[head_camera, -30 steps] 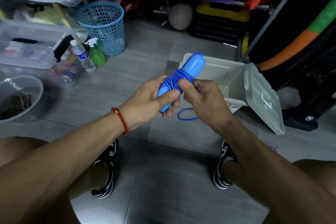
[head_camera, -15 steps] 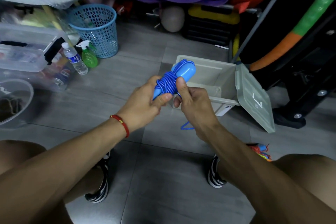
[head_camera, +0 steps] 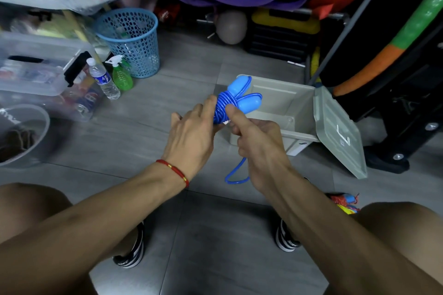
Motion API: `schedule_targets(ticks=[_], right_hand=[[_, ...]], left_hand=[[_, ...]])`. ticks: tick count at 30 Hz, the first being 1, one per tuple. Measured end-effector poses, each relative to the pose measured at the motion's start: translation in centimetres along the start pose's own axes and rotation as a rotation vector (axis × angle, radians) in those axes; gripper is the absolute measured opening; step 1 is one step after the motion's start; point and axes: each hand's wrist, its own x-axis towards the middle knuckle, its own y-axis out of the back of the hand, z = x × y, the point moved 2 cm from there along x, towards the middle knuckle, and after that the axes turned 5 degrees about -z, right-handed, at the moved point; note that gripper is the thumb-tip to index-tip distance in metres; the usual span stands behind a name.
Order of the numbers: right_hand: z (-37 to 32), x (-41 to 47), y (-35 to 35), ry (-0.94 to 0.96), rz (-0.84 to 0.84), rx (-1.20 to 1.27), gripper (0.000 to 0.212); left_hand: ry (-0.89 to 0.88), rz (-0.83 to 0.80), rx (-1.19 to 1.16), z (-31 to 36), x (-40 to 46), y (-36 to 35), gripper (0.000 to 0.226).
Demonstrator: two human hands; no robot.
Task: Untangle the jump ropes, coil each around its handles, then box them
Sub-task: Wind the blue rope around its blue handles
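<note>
Knees and striped shoes fill the bottom of frame; person squats over grey tile floor [head_camera: 143,141]. Just above, centre frame, both hands are together on the blue jump rope [head_camera: 224,105]. Left hand [head_camera: 191,136], w/ red cord at the wrist, has fingers curled round the left side of the wound bundle. Right hand [head_camera: 259,141] pinches it from the right, thumb pressed on the wraps. The two blue handles [head_camera: 242,96] splay out past the fingertips, up & right. A short loop of loose rope [head_camera: 236,172] hangs below the right hand.

Step in hand, I'd judge: coiling this rope round its handles, nearly done. Next move calls for winding or tucking that last loop so the bundle holds, then dropping it in the grey box [head_camera: 282,103], lid open, directly behind the hands. A second, multicoloured rope [head_camera: 345,203] lies on the floor at lower right, by the right knee, probably next up.
</note>
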Motion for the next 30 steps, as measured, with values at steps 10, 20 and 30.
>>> schedule_targets(ticks=[10,20,30], right_hand=[[-0.1,0.9,1.7,0.119,-0.097,-0.027,0.032],[1.4,1.0,0.6,0.254,-0.115,-0.301,0.040],[1.7,1.0,-0.1,-0.023,-0.124,-0.281,0.040]], left_hand=[[0.066,-0.182,-0.669,0.5,-0.7,1.2,0.061],[0.269,-0.339,-0.804,-1.7,0.3,1.9,0.024],[0.051,-0.020,0.000,-1.0,-0.2,1.2,0.041]])
